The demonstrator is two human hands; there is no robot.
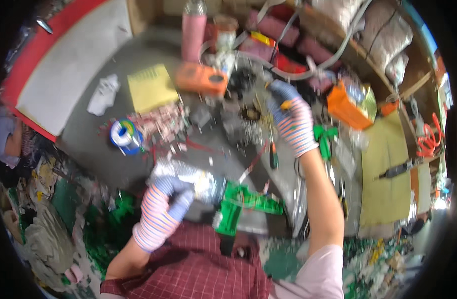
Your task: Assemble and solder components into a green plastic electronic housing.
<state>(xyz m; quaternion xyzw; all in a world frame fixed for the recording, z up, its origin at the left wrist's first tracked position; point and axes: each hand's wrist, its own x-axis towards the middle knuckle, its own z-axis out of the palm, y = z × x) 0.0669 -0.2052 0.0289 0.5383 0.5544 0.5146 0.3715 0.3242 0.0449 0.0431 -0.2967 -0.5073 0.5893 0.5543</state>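
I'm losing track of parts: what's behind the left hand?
A shiny, plastic-looking bundle shows just beyond the left hand; whatever lies directly behind that hand is covered.

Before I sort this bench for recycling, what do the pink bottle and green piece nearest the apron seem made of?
Pink bottle: possibly coated metal, smooth, with silvery top; blur leaves doubt. Green piece: likely plastic, faintly shiny, evenly coloured, angular.

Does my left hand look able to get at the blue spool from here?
Probably yes: the left hand sits nearby, and nothing seems to block its way to the blue spool, though it may be holding the clear plastic.
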